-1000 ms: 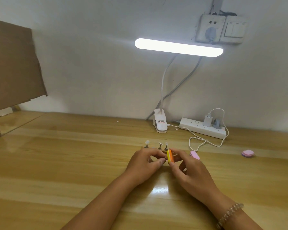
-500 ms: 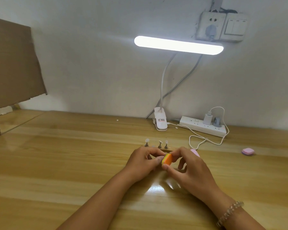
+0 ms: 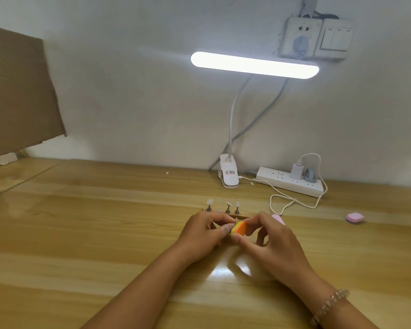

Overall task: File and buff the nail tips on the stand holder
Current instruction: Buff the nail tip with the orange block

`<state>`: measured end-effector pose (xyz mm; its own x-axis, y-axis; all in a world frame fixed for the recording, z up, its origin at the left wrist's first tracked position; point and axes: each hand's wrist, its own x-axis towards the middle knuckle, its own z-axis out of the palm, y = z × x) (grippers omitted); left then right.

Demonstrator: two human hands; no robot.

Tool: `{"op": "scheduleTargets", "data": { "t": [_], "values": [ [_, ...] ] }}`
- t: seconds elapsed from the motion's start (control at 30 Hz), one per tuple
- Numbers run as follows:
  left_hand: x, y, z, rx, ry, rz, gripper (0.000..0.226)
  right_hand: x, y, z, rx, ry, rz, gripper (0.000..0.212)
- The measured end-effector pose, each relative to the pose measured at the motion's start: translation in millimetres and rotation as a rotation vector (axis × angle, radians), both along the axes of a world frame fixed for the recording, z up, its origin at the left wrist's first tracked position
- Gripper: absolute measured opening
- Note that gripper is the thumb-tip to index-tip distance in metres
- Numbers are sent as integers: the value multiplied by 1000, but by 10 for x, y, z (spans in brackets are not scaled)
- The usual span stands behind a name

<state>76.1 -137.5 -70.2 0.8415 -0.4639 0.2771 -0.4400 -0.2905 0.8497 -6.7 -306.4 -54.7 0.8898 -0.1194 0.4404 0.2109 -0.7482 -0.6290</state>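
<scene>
1. My right hand (image 3: 274,243) pinches the orange block (image 3: 240,228).
2. My left hand (image 3: 205,231) curls against it; what it pinches is hidden.
3. The stand (image 3: 227,210) lies just beyond both hands, its row running left-right, nearer my left.

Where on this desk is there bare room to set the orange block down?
Bare wood lies left of the left hand, out to the cardboard, and between the right hand and the pink pad. Crowded behind the hands: nail stand, cable loop, power strip.
</scene>
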Motion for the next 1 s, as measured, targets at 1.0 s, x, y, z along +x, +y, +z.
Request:
{"op": "scheduleTargets", "data": {
  "t": [1.0],
  "values": [
    [-23, -21, 7, 71, -37, -18, 18, 4, 29, 11, -44, -67, 9, 25]
  ]
}}
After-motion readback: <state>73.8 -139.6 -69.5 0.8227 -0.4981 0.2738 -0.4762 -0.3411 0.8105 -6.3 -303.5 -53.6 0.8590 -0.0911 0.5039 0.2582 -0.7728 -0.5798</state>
